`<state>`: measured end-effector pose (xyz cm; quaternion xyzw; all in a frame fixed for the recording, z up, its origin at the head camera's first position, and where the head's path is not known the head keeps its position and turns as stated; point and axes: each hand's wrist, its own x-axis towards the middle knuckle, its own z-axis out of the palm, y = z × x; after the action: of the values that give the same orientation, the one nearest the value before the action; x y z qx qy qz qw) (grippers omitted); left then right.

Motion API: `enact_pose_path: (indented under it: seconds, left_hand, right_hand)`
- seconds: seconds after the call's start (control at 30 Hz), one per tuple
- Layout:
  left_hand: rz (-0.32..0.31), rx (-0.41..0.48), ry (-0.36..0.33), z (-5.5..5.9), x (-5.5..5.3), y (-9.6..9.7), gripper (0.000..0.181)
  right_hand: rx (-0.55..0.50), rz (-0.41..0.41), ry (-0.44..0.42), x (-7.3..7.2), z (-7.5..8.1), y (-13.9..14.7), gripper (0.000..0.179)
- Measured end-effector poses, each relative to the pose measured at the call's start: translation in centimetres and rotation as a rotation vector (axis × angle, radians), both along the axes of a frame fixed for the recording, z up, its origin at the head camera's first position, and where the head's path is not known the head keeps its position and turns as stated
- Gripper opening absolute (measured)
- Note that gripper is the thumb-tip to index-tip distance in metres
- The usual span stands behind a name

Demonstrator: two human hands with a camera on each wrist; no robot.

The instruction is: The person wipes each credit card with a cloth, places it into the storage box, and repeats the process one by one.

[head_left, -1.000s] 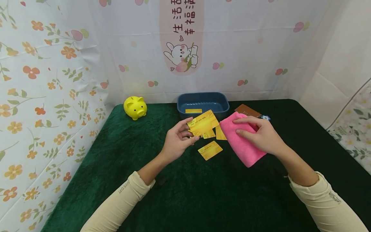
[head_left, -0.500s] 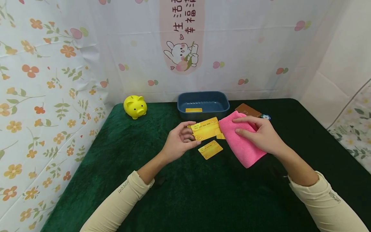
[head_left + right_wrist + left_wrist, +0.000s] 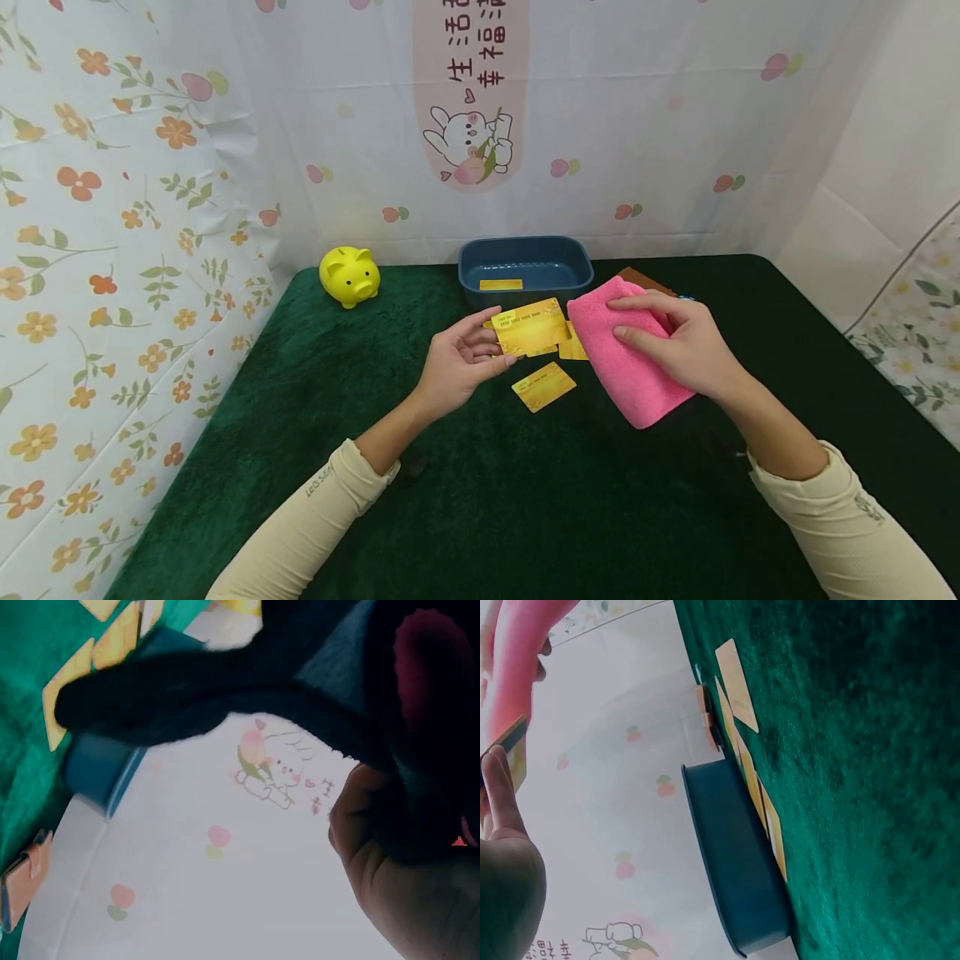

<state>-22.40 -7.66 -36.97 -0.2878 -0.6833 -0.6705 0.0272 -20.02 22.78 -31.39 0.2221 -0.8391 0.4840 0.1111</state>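
Note:
My left hand (image 3: 461,357) pinches a gold bank card (image 3: 531,327) by its left edge, raised above the table, with its printed face toward the head camera. A folded pink cloth (image 3: 632,358) hangs from my right hand (image 3: 686,342), gripped between thumb and fingers. Its upper left corner is close beside the card's right edge; whether they touch I cannot tell. Below the held card, another gold card (image 3: 544,387) lies on the green tabletop. More gold cards (image 3: 768,817) lie in front of the blue bin (image 3: 739,855), partly hidden behind the held one in the head view.
One gold card (image 3: 501,285) lies inside the blue bin at the back. A yellow piggy bank (image 3: 350,277) stands at the back left. Behind the cloth, a brown wallet (image 3: 28,881) and a poker chip (image 3: 686,297) are mostly covered in the head view.
The held card has dropped from its earlier tilt, then risen slightly and turned nearly level. My right hand has shifted a little right with the cloth, covering more of the wallet and chip.

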Motion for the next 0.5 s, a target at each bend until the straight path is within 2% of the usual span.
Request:
enact_pose_path:
  seconds: [0.07, 0.27, 0.5]
  left_hand:
    - [0.008, 0.013, -0.015, -0.04, 0.03, 0.06, 0.060]
    - [0.010, 0.033, -0.034, -0.05, 0.15, 0.46, 0.060]
    - [-0.029, 0.039, -0.039, 0.08, 0.42, 0.75, 0.060]
  right_hand:
    - [-0.021, 0.022, 0.008, -0.02, 0.05, -0.14, 0.031]
    - [-0.032, 0.088, -0.041, 0.05, -0.23, -0.78, 0.032]
    - [-0.030, 0.089, -0.037, -0.04, -0.32, -0.93, 0.031]
